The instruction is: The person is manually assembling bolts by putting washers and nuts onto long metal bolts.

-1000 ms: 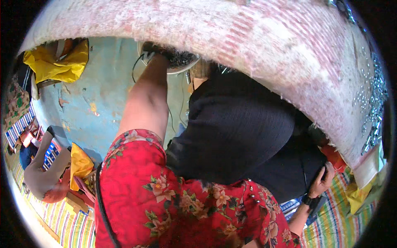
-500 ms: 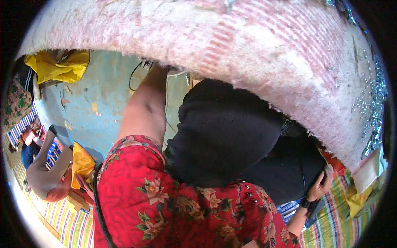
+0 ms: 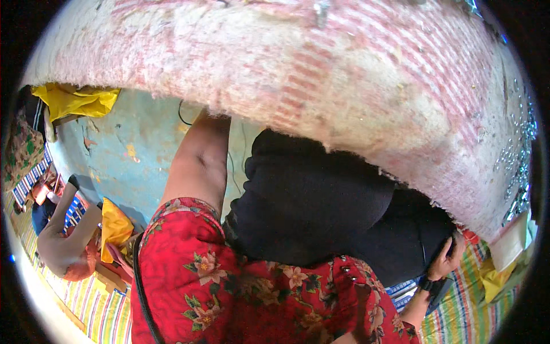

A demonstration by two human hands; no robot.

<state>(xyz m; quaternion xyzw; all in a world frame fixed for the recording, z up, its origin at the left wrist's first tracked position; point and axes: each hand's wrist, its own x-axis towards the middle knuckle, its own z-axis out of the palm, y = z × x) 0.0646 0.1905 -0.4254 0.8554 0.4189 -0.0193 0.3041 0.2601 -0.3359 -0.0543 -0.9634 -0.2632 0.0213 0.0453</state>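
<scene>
Cloth (image 3: 246, 63) hides the left hand; can't tell its grip. Right hand (image 3: 446, 259) rests loosely spread against black trousers (image 3: 395, 243). Snagging the cloth could spill those metal bits (image 3: 519, 200).

A modest workshop is being suggested: many small shiny metal pieces (image 3: 518, 178) are being borne by a worn, cloth-covered desk (image 3: 246, 63), the scuffed blue floor (image 3: 106, 157) is being partly covered by striped matting (image 3: 467, 292), and yellow sacking (image 3: 77, 103) is being kept nearby.
</scene>
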